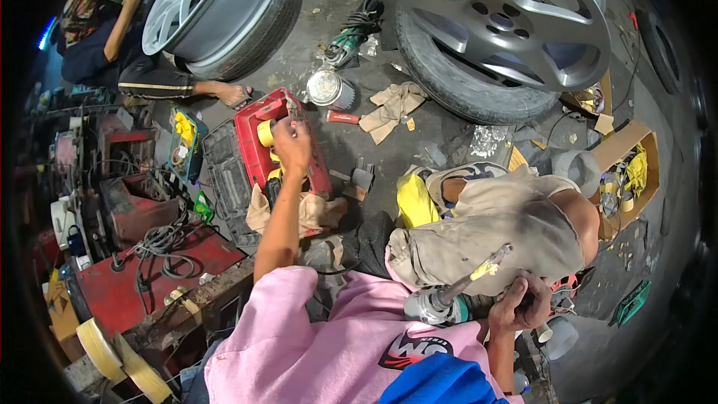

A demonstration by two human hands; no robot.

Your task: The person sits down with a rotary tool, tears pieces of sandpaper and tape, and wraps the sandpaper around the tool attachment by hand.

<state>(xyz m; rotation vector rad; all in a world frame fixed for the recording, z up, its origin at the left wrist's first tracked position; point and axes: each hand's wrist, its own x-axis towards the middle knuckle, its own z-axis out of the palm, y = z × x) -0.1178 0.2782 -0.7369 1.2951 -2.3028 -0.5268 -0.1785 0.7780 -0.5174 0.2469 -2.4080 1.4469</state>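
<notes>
My left hand (pixel 292 144) is over the open red case (pixel 318 172), its fingers curled together. It touches or nearly touches a yellow roll (pixel 265 133); what it grips is too small to tell. More yellow pieces lie below it in the case. My right hand (pixel 523 303) is closed near my thigh, fingertips pressed together, and anything between them is hidden. Left of that hand, a power tool (pixel 437 305) rests on my lap, its long shaft ending in a worn yellow-and-grey tip (pixel 491 263) over the beige cloth (pixel 493 217) on my leg.
A dark grey wheel rim (pixel 516 22) lies on a tire ahead. Beyond the case are a silver rim (pixel 224 11), a white can (pixel 329 90) and a green grinder (pixel 344 46). A cardboard box (pixel 647 198) stands right. Another person (pixel 97 56) sits at upper left.
</notes>
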